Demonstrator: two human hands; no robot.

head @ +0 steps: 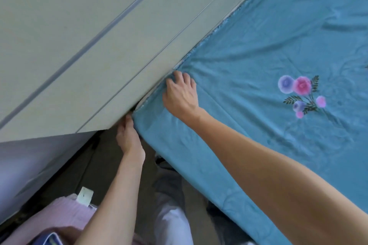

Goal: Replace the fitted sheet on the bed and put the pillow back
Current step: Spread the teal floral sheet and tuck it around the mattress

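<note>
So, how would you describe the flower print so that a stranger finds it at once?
Start from the teal sheet covering the bed. The flower print sits on its flat top, right of the right hand. It is the only pink and purple patch on plain teal.

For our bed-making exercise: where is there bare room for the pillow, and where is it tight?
Free: the sheet between the headboard and the flower print. Crowded: the corner where both hands, left and right, work.
</note>
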